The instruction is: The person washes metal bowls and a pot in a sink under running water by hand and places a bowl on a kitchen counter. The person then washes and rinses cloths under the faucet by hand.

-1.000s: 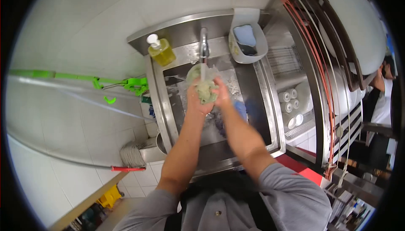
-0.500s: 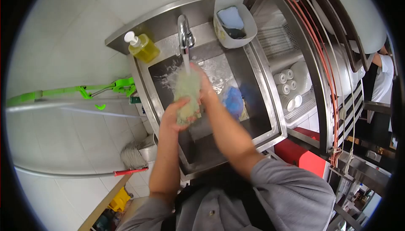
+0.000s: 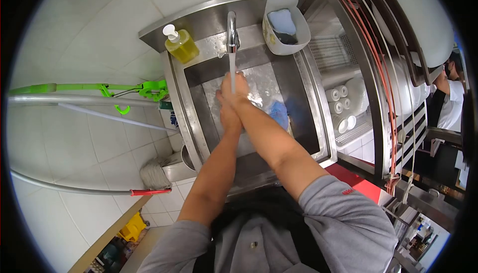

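Inside the rectangular stainless-steel sink [image 3: 301, 98], the bare left hand [image 3: 226, 107] and bare right hand [image 3: 240, 87] touch under clear running water [image 3: 232, 68]; finger spread and grip I cannot tell. A crumpled blue item [image 3: 279, 114] lies toward the sink's right, apart from the fingers.

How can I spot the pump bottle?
Find the steel sink by the tiled wall. At its back left corner, left of the running tap, stands the pump bottle. Its yellow contents and white pump set it apart from the open white caddy right of the tap.
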The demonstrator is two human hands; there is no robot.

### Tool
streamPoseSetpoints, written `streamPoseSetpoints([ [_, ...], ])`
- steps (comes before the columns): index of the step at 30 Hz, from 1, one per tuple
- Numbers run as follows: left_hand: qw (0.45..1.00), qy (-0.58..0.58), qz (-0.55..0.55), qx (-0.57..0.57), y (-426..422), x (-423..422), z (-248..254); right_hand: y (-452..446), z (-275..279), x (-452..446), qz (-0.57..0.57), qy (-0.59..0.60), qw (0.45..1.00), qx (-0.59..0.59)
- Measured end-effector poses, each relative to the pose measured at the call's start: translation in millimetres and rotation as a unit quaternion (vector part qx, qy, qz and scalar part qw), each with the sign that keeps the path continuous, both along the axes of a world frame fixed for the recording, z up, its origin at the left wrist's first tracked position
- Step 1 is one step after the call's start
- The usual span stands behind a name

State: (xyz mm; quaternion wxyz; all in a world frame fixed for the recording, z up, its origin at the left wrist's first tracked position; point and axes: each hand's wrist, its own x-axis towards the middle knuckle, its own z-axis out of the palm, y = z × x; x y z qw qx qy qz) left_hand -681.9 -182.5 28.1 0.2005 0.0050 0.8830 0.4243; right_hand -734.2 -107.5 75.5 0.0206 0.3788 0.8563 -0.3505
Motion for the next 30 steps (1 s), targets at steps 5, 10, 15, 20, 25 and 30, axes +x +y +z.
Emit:
streamPoseSetpoints([
  [5,0.836,-0.406,0.058,0.363,-13.7,-13.3,-15.9,14.4,15.4,-4.8,0.146,-0.051,0.986,-0.064],
  [10,0.568,-0.509,0.187,0.62,-7.4,-12.9,59.9,82.0,-34.1,47.4,-0.066,0.208,0.768,-0.602],
  [15,0.434,-0.406,0.268,0.759,24.2,12.4,73.5,-3.1,-13.8,77.8,-0.332,0.348,0.481,-0.733],
  [20,0.319,-0.393,0.184,0.843,2.0,28.0,124.7,-43.7,80.3,76.0,-0.225,0.497,0.355,-0.759],
  [25,0.257,-0.6,0.112,0.749,-29.1,18.3,129.3,11.0,7.9,61.0,-0.078,0.344,0.335,-0.873],
  [30,0.699,-0.58,0.045,0.417,-44.8,3.2,89.3,35.7,18.8,55.5,-0.007,0.245,0.751,-0.613],
])
